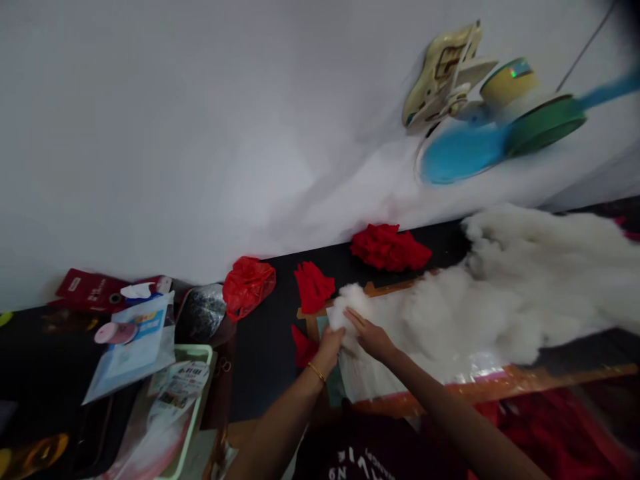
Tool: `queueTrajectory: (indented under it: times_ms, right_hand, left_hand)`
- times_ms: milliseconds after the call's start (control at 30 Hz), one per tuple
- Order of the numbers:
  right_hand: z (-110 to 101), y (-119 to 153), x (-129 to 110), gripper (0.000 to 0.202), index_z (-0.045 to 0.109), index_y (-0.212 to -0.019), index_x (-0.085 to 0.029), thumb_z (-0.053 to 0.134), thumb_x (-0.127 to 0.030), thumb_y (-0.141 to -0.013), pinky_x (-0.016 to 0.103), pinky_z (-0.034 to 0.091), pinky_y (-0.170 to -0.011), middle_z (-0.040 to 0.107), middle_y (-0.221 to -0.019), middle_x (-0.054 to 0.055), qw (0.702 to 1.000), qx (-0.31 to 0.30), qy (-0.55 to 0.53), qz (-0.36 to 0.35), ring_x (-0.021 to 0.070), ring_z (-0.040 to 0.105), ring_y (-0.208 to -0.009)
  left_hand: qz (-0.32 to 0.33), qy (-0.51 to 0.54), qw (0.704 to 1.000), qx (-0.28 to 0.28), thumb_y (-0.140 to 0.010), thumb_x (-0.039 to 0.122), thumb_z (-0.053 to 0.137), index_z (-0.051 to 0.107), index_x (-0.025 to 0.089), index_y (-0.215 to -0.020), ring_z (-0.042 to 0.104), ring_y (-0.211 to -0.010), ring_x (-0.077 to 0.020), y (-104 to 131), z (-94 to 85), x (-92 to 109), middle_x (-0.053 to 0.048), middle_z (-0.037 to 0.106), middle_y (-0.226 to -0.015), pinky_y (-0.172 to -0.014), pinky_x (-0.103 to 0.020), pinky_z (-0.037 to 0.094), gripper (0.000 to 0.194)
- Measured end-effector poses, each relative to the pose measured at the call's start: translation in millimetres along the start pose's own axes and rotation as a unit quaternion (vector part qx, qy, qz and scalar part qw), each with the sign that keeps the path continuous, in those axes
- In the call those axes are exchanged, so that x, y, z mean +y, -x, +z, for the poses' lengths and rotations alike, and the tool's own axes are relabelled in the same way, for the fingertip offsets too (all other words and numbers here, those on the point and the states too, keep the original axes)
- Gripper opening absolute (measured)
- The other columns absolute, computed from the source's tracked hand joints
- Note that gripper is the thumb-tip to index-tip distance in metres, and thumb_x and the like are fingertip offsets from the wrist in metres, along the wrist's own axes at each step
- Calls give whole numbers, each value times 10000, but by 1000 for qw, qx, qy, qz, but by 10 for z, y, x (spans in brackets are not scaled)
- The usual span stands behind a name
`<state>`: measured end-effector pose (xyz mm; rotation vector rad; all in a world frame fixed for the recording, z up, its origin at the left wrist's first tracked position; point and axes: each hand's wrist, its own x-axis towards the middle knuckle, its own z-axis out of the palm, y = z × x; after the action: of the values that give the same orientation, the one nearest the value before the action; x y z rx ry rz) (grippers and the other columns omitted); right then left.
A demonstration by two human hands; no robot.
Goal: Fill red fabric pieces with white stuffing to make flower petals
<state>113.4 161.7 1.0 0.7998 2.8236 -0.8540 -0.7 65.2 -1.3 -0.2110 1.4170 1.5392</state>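
Held: tuft (356, 298) gripped by left hand (331, 345), right hand (371, 335) laid on it, fingers extended | Done: one tuft apparently separated | Left: pile (505, 287), 3 o'clock on bench (265, 360); red heap (387, 247), 1 o'clock, untouched

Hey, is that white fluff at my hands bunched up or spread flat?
Bunched up: the white fluff stands in a rounded tuft at the left hand and right hand.

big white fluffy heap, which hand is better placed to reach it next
Probably the right hand: both hands are at the small white tuft, but the right lies nearer to the fluffy heap. The left hand would likely have to reach past the right arm.
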Motion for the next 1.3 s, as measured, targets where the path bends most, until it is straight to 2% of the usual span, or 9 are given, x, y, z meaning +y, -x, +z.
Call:
queueTrajectory:
  times_ms: [133,233,367,533,633,767,967,1100,1300]
  right_hand:
    - [-92,-116,183,448,627,-1233,-182,364,-41,-899,322,531,-801,664,-1190,117,994,-64,68,49,230,673,-966]
    - [-209,-115,406,390,674,-1080,-117,336,-20,-911,336,517,-807,645,-1178,172,989,-58,94,99,244,669,-958]
    - [-444,-62,584,359,617,-1165,-82,391,-33,-890,384,508,-844,507,-1372,232,981,-36,114,151,281,635,-1049]
    - [-448,69,220,570,418,-1413,-135,551,-219,-865,354,505,-871,302,-1555,183,996,39,29,69,274,573,-1159]
    - [-215,102,-107,667,353,-1462,-137,565,-204,-832,292,477,-893,437,-1485,145,998,8,-64,-22,233,578,-1147]
    - [-9,44,-219,290,661,-1082,-129,475,-129,-860,264,456,-842,721,-1022,87,996,-41,-73,-12,210,643,-942]
    - [-157,31,86,296,679,-1047,-161,409,-250,-966,292,442,-872,712,-1091,120,999,-18,-23,44,232,647,-993]
    - [-235,8,296,266,681,-1013,-136,427,-190,-957,320,455,-860,704,-1071,159,994,-8,22,108,255,657,-985]
    - [-458,51,667,271,634,-1106,-42,490,-109,-886,381,490,-858,657,-1096,256,978,42,43,200,305,662,-993]
  left_hand:
    - [19,-14,1000,13,-574,176,822,706,119,-830,638,-668,-205,81,-44,87,-63,711,-727,-642,-299,488,287]
    - [25,-4,999,29,-593,229,841,697,112,-857,664,-733,-226,134,-198,251,-77,720,-760,-687,-312,507,323]
    - [13,30,999,33,-694,283,793,680,120,-935,682,-898,-271,127,-442,433,-118,736,-898,-804,-360,534,312]
    - [6,66,998,15,-746,224,742,660,100,-990,680,-986,-280,99,-500,417,-144,732,-991,-884,-381,535,286]
    - [12,75,997,-7,-709,233,771,671,109,-997,690,-957,-278,132,-427,346,-129,742,-991,-882,-388,544,328]
    - [41,78,996,-10,-609,232,838,683,103,-1007,703,-891,-258,147,-423,294,-114,753,-961,-853,-361,548,446]
    - [75,93,992,29,-562,205,851,678,85,-975,708,-810,-232,104,-632,280,-120,754,-911,-824,-355,554,463]
    - [76,128,987,55,-614,194,815,663,108,-999,710,-822,-226,185,-680,317,-111,751,-921,-843,-367,548,423]
    - [75,126,989,3,-677,261,745,664,110,-1012,679,-903,-223,348,-811,501,-111,737,-975,-900,-354,506,376]
